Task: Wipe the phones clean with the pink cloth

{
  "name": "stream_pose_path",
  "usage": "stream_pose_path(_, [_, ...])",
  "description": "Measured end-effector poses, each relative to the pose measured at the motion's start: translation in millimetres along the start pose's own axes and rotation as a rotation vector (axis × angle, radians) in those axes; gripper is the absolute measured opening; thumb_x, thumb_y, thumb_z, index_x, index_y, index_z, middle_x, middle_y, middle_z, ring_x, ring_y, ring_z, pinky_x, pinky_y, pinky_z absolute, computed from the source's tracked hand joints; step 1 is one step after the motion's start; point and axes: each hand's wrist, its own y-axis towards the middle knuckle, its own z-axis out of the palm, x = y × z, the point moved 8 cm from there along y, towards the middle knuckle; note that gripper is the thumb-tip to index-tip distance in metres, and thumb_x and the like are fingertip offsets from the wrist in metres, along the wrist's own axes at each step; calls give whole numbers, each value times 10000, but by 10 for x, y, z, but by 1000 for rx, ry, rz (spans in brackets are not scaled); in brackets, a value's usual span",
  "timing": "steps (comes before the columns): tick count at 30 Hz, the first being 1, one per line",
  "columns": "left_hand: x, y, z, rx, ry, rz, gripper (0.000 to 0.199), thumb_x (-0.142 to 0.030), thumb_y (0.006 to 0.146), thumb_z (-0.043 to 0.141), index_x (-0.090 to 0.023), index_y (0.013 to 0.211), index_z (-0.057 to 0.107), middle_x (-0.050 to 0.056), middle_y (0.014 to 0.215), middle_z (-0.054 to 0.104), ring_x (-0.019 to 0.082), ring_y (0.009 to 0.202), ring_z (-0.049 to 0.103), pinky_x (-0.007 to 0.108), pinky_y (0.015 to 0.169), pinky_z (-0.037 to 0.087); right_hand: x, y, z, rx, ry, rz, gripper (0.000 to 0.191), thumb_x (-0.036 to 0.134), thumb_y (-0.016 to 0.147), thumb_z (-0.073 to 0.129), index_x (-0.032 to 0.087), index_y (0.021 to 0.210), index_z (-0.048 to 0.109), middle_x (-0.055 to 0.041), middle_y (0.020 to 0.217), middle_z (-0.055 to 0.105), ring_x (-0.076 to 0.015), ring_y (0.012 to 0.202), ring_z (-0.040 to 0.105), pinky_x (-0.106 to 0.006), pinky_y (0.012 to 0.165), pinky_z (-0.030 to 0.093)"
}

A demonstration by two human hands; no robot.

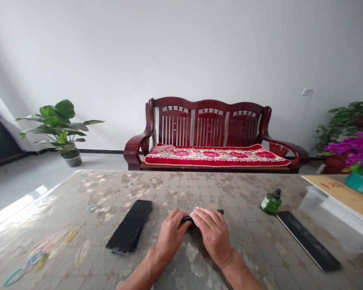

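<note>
Over the middle of the table, my left hand [171, 230] grips the left end of a slim, glossy black object [186, 219]. The fingers of my right hand [213, 233] curl over the same object, whose far end pokes out past the knuckles. A bit of something white, perhaps tissue or cloth, shows at the right fingertips. Most of the black object is covered by my hands, so its kind cannot be made out. To the left of my hands lies a black smartphone [130, 226], resting on another flat dark-blue item.
Several coloured hair ties [38, 261] lie at left. On the right are a green bottle [271, 202] with a black cap, a long flat black item [308, 241] and a clear plastic box [329, 217] under a tan envelope [341, 193]. A wooden bench [210, 121] stands behind the table.
</note>
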Motion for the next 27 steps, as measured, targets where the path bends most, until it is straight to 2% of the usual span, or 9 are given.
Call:
stream_pose_path(2, [5,8,-5,-4,0,3,99,-245,900,587,-237,886,684,14,825,634,185,789,632,263,722,466,-24,-6,-6,4,6,6,283,191,1020,443,246,1193,661,-32,1124,726,-175,1081,631,-343,942,443])
stream_pose_path(10, [35,27,-40,-10,56,-10,88,-255,882,602,-218,850,676,18,797,623,186,740,626,262,663,456,-383,-144,-227,-39,-41,91,252,168,1014,456,231,1119,676,-38,1074,732,-180,1057,638,-345,924,435])
stream_pose_path(19, [17,8,-36,-13,36,51,106,-270,905,569,-232,880,665,16,810,624,185,761,624,263,694,465,-76,-56,-14,-5,5,23,249,190,1014,462,236,1144,669,-36,1101,728,-168,1087,629,-340,959,445])
stream_pose_path(22, [-6,9,-54,-11,37,63,123,-278,908,556,-233,872,664,19,804,624,186,762,621,266,694,465,-96,-58,-26,-3,23,22,239,194,1015,468,237,1133,672,-34,1096,729,-165,1088,627,-337,962,444])
stream_pose_path(27, [-17,31,-64,14,47,34,150,-291,910,535,-227,862,662,30,821,633,192,771,622,275,696,468,-269,-114,-148,-3,-17,46,233,172,1003,489,238,1133,671,-31,1085,733,-170,1076,637,-339,951,442])
